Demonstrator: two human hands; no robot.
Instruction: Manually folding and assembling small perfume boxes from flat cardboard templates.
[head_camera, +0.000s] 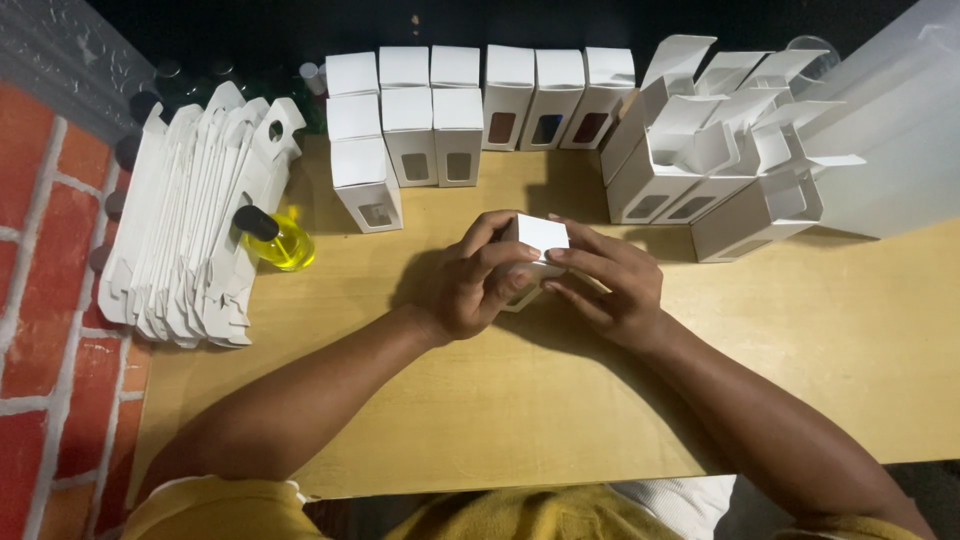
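Your left hand (470, 285) and right hand (610, 285) both gripped a small white carton (540, 238) at mid-bench (500, 420), in front of the closed cartons (440, 120). You seemed to be shutting its top flap; pressing it flush looked next.

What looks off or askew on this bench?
Mostly tidy. One yellow bottle lies tipped on its side against the stack of flat cartons, no spill visible. Both hands, left hand and right hand, hold a small white box.
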